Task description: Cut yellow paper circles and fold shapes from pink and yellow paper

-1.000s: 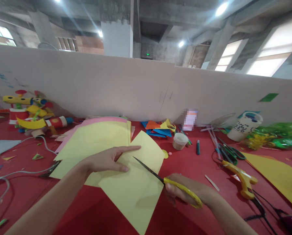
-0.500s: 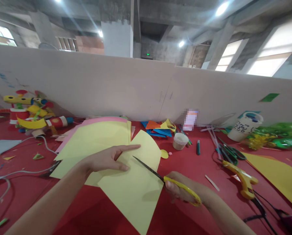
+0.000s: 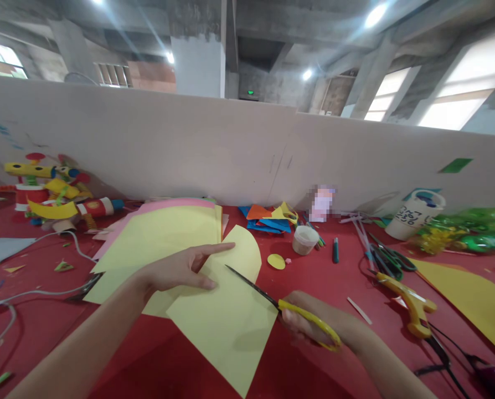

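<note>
My right hand [image 3: 308, 318] is closed round the yellow handle of a pair of scissors [image 3: 301, 317]. Their dark blades lie together across a pale yellow sheet of paper [image 3: 226, 316], pointing up and left. At the paper's left side, my left hand [image 3: 181, 266] holds it, with index finger and thumb stretched over the top face. The other left fingers are hidden. Above the blades, the paper's upper part has a rounded outline. Under and behind my left hand lie more pale yellow sheets [image 3: 160, 230], with pink paper at the back.
A yellow paper disc [image 3: 276, 261] and a small lidded tub [image 3: 305, 240] sit beyond the scissors. At right are a yellow glue gun [image 3: 411, 305], dark-green-handled scissors [image 3: 391, 260] and yellow-orange sheets [image 3: 472, 299]. Paper-cup toys [image 3: 52, 191] stand far left; a white cable [image 3: 44, 291] crosses there.
The upper flap of the yellow paper has shifted left and down, uncovering the yellow disc fully. Both hands and the scissors stay almost where they were.
</note>
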Motion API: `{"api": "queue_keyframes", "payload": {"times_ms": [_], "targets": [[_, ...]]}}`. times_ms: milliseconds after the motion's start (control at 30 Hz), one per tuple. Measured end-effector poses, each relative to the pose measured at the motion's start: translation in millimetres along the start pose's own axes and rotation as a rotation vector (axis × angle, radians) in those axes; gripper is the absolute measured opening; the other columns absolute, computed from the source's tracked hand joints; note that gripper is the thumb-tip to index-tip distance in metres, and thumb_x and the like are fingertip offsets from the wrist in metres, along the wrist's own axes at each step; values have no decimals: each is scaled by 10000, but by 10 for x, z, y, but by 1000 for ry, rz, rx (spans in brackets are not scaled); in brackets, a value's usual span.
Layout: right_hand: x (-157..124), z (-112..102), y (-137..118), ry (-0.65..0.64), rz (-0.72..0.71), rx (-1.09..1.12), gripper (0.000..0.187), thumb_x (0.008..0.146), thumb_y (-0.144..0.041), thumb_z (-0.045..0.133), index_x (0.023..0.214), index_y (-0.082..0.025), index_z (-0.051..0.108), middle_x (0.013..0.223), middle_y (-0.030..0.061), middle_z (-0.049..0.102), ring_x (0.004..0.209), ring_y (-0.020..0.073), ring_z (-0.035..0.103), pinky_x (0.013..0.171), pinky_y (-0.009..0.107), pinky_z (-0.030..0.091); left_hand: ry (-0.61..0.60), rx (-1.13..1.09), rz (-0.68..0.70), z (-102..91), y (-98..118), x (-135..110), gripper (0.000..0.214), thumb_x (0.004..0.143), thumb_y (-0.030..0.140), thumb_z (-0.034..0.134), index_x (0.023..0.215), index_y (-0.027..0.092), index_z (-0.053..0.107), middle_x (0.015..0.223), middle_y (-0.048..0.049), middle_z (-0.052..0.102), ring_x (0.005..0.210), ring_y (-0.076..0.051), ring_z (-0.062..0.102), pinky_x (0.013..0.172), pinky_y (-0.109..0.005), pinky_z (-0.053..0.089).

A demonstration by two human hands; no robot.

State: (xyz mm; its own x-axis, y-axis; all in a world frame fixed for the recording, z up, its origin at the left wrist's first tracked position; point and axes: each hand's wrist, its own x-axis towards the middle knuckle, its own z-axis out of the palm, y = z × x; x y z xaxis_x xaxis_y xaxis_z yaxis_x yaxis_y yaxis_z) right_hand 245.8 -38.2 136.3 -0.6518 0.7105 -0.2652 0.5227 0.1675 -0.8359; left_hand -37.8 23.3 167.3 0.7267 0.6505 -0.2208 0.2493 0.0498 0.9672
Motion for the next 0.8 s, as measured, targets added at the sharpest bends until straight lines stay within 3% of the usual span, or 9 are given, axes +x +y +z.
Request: {"api": "queue_keyframes", "payload": {"times_ms": [133, 267, 467, 667, 800], "targets": [[-36, -34, 2, -33, -134, -93, 646, 801, -709, 165, 573, -183, 464, 555, 37, 535, 519, 130, 514, 505, 234, 403, -11, 56, -8, 14, 22, -1, 767, 691, 248, 691, 1350, 312, 304, 1171, -13, 539, 1055, -209, 501, 811, -288, 448], [-27, -24, 16, -42, -206, -145, 722, 819, -688, 103, 580, -167, 543, 580, 65, 574, 556, 146, 546, 537, 245, 426, -46, 146, -11, 24, 13, 8, 793, 689, 282, 696, 1361, 313, 277, 1062, -4, 564, 956, -177, 515, 766, -274, 437], [-31, 15, -65, -27, -188, -150, 694, 838, -663, 137, 608, -176, 575, 618, 66, 604, 580, 152, 570, 565, 243, 444, -34, 297, 71, 34, -49, 22, 770, 695, 345, 686, 1360, 287, 302, 931, 4, 571, 891, -175, 508, 758, -271, 409], [-21, 42, -141, -23, -179, -89, 679, 814, -692, 144, 577, -183, 524, 580, 52, 565, 510, 134, 523, 519, 236, 424, -49, 313, 119, 51, -41, 22, 765, 693, 368, 683, 1357, 291, 312, 1019, -19, 575, 906, -184, 520, 774, -281, 408], [48, 100, -51, -3, -122, -31, 689, 735, -781, 126, 567, -185, 428, 501, 10, 473, 422, 101, 440, 399, 207, 336, -70, 282, 115, 53, -25, 11, 772, 697, 354, 677, 1363, 299, 291, 1079, -24, 557, 926, -186, 517, 761, -272, 419]]}}
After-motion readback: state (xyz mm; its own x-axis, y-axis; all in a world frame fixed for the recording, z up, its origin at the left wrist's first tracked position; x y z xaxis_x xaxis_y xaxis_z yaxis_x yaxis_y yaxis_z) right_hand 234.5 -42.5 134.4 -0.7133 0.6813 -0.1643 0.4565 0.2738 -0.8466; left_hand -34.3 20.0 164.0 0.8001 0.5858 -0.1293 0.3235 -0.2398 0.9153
